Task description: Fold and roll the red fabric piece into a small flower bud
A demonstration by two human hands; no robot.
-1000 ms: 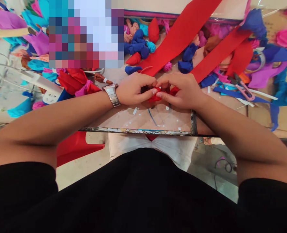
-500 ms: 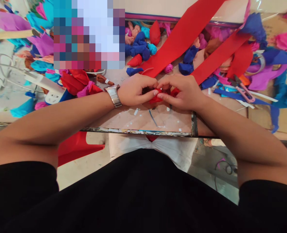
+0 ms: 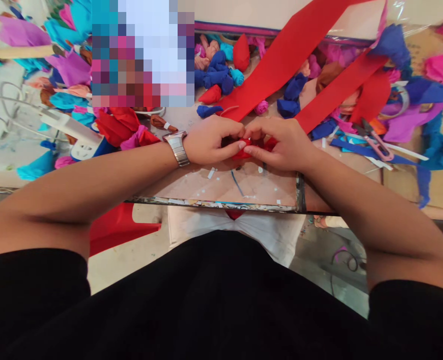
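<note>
My left hand (image 3: 214, 140) and my right hand (image 3: 279, 142) meet over the table near its front edge. Thumbs and forefingers of both pinch a small piece of red crepe paper (image 3: 243, 151), largely covered by the fingers. More red paper shows under my right palm. Just beyond the hands, a long red paper strip (image 3: 274, 62) runs back and to the right. A second red strip (image 3: 337, 90) lies to the right of it. A dark blue paper bud (image 3: 209, 111) and a pink rolled paper rose (image 3: 261, 107) lie close by.
Pink-handled scissors (image 3: 377, 142) lie on the right among blue strips. A white power strip (image 3: 75, 131) with cables sits on the left beside red crumpled paper (image 3: 118, 125). Several blue paper buds (image 3: 217, 72) are heaped at the back. Small white scraps dot the table (image 3: 191, 185).
Both hands hold nearly the same pinch on the red paper, with only slight finger movement. The whole view has shifted a little.
</note>
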